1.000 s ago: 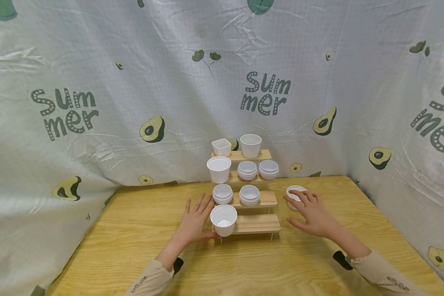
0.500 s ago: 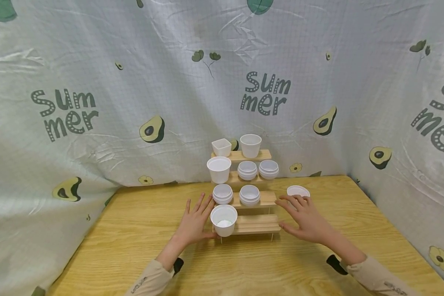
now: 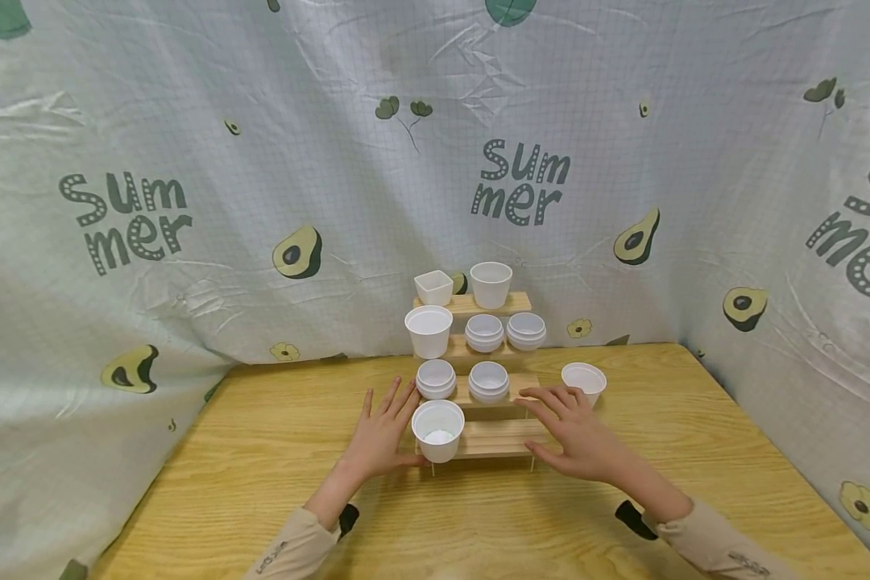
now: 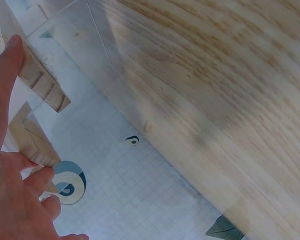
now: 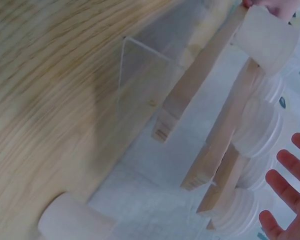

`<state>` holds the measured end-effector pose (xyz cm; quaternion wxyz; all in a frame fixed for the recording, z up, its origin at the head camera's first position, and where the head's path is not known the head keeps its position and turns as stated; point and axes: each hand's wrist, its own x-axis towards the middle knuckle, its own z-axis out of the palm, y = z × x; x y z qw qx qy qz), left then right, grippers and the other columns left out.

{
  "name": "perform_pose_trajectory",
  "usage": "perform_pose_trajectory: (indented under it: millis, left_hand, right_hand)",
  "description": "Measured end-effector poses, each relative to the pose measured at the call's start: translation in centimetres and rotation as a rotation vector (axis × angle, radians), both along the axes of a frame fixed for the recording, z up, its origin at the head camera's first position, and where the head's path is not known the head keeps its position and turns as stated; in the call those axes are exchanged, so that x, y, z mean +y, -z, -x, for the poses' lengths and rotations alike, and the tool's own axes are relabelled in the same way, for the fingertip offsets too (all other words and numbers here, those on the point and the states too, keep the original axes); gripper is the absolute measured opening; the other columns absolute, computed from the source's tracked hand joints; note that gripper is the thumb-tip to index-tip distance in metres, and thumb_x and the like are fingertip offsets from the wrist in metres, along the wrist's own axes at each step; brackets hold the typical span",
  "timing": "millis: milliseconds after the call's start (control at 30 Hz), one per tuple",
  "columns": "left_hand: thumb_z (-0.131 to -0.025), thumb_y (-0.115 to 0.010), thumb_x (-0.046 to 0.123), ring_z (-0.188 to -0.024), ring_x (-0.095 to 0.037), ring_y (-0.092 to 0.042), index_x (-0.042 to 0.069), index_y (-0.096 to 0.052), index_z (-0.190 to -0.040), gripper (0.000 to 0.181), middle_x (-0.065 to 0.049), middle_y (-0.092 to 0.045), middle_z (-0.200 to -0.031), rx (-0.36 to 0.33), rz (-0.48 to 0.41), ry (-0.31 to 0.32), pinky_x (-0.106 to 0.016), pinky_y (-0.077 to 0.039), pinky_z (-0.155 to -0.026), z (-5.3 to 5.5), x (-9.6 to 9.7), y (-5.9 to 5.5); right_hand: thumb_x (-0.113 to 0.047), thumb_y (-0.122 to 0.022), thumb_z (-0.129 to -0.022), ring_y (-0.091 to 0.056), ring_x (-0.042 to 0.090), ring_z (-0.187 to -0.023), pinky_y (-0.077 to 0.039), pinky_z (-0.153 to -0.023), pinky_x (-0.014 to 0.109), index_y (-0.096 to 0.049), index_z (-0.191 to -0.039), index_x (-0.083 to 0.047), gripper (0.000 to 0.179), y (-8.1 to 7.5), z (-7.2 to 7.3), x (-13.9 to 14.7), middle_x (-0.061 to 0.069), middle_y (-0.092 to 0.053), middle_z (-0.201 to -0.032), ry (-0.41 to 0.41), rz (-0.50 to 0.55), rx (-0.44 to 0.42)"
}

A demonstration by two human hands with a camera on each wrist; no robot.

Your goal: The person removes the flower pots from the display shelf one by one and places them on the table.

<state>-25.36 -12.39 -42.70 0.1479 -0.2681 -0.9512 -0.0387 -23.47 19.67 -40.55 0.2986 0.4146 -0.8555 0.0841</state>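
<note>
A stepped wooden display stand (image 3: 496, 439) on thin clear supports holds several white cups and jars. My left hand (image 3: 377, 439) is at its left side, fingers spread. In the left wrist view, one fingertip touches the end of a wooden step (image 4: 44, 89) and other fingers meet a second step (image 4: 32, 142). A tapered white cup (image 3: 438, 453) sits at the left of the lowest step, close to that hand. My right hand (image 3: 583, 439) hovers at the stand's right end with parted fingers, holding nothing. The right wrist view shows its fingers (image 5: 285, 187) apart from the boards.
A loose white cup (image 3: 586, 379) stands on the wooden table (image 3: 261, 475), right of the stand and just behind my right hand. Two round jars (image 3: 489, 383) rest on the second step. A printed cloth (image 3: 333, 185) hangs close behind and along the sides.
My right hand has moved left, away from the loose cup to the stand's right end, so more of that cup shows. My left hand has kept its place.
</note>
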Motion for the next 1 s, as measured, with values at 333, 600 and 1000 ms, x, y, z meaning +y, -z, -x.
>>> perform_pose_trajectory:
  millis: [333, 600, 1000]
  left_hand:
    - [-0.058, -0.068, 0.063, -0.137, -0.031, -0.02, 0.007, -0.03, -0.139, 0.105, -0.009, -0.03, -0.145, -0.001, 0.009, -0.005, -0.062, -0.016, -0.103, -0.1, 0.0, -0.1]
    - [-0.058, -0.069, 0.062, -0.137, -0.031, -0.019, 0.008, -0.03, -0.14, 0.105, -0.009, -0.03, -0.146, -0.001, 0.009, -0.003, -0.062, -0.016, -0.103, -0.1, 0.0, -0.2]
    - [-0.057, -0.067, 0.065, -0.136, -0.031, -0.021, 0.009, -0.029, -0.14, 0.107, -0.008, -0.029, -0.146, 0.025, 0.018, -0.007, -0.062, -0.016, -0.103, 0.0, 0.0, 0.2]
  right_hand:
    - [-0.039, -0.056, -0.083, -0.045, 0.02, -0.106, -0.029, -0.088, 0.041, -0.048, -0.126, -0.009, 0.054, -0.4, -0.2, -1.3, 0.006, -0.046, -0.13, -0.029, -0.028, 0.025]
    - [-0.041, -0.052, -0.085, -0.044, 0.02, -0.11, -0.033, -0.086, 0.043, -0.047, -0.128, -0.011, 0.053, -1.0, -0.3, -2.4, 0.006, -0.046, -0.131, -0.048, -0.046, 0.023]
    - [-0.034, -0.065, -0.076, -0.043, 0.021, -0.114, -0.033, -0.089, 0.043, -0.043, -0.131, -0.012, 0.063, -1.5, 0.2, -4.2, 0.007, -0.046, -0.131, -0.118, -0.051, 0.012]
